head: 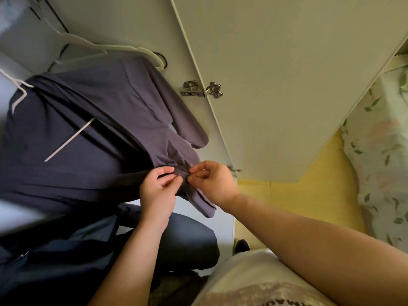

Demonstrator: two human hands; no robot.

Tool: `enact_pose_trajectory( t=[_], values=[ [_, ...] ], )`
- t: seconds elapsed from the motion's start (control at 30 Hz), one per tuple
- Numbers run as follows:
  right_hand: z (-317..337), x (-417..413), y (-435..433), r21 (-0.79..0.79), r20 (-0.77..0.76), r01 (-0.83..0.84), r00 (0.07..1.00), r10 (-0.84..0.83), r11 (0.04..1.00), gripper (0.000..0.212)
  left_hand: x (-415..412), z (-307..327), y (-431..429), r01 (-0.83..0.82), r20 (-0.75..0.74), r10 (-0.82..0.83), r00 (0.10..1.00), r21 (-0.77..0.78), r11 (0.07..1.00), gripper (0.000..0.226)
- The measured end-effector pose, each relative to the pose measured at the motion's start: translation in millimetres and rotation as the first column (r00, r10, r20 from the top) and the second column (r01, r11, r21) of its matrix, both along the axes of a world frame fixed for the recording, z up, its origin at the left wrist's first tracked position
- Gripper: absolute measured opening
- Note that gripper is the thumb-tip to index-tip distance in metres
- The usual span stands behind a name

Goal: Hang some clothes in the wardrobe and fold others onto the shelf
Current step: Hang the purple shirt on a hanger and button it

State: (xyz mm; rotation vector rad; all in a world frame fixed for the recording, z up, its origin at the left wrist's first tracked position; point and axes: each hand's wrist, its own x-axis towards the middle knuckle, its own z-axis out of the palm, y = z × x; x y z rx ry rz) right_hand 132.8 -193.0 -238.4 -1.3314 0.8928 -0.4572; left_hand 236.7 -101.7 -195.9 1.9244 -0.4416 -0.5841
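Observation:
A greyish-purple garment (141, 111) hangs on a white hanger (103, 48) inside the wardrobe. Its lower front edge is bunched between my two hands. My left hand (157, 192) pinches the fabric with thumb and fingertips from the left. My right hand (215, 184) pinches the same gathered spot from the right, at what looks like a small fastener. A darker navy garment (55, 151) hangs next to it on the left, with a thin white hanger (18, 93) showing.
The open wardrobe door (276, 74) with its metal hinge (202, 90) stands to the right. Folded dark clothes (181, 241) lie on a shelf below my hands. A yellow floor (320, 191) and a leaf-patterned cloth (379, 151) are at the right.

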Motion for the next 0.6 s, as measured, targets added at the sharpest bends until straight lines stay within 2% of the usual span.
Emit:
enact_pose_trajectory(
  t=[0.37,0.47,0.6],
  values=[
    [6.8,-0.1,0.9,0.001,0.052,-0.028,0.998,0.028,1.000,0.007,0.7,6.2,3.0,0.030,0.099,-0.036,0.994,0.059,0.998,0.023],
    [5.6,2.1,1.0,-0.050,0.017,-0.037,0.999,0.037,0.998,0.006,0.6,6.6,4.3,0.029,0.080,-0.034,0.996,0.064,0.998,0.024],
    [2.6,5.7,0.9,-0.153,-0.070,-0.025,0.997,0.015,0.988,0.008,-4.0,8.8,3.6,0.018,-0.025,-0.018,1.000,0.014,1.000,0.025]
  ],
)
